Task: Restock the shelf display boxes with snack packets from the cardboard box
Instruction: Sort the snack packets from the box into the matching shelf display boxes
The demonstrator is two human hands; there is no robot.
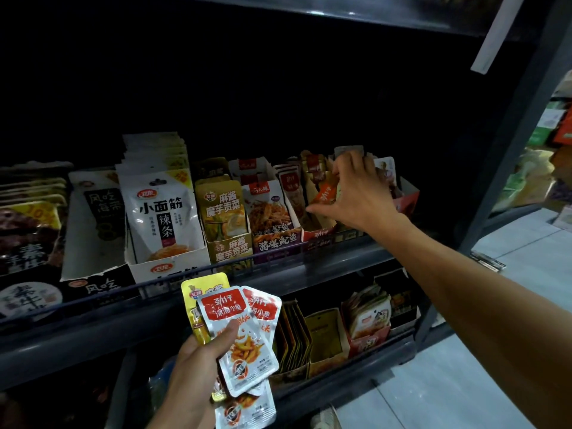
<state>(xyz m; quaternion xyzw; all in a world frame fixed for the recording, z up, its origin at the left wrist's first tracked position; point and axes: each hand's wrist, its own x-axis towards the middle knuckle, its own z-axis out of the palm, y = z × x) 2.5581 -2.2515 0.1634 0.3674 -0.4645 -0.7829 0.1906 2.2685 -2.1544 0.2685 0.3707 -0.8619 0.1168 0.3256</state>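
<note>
My left hand (198, 363) grips a fan of small snack packets (244, 332), white with red tops, plus a yellow packet (198, 300) behind them. It is low, in front of the shelf rail. My right hand (356, 196) reaches into a red display box (318, 235) on the middle shelf and pinches an orange packet (325, 195) among the standing packets there. The cardboard box is not in view.
The middle shelf (309, 263) carries a row of display boxes: white noodle-stick bags (159, 212), gold packets (221, 212), purple squid box (274, 243). A lower shelf holds more boxes (368, 317). A dark upright post (507, 162) stands at right, tiled floor beyond.
</note>
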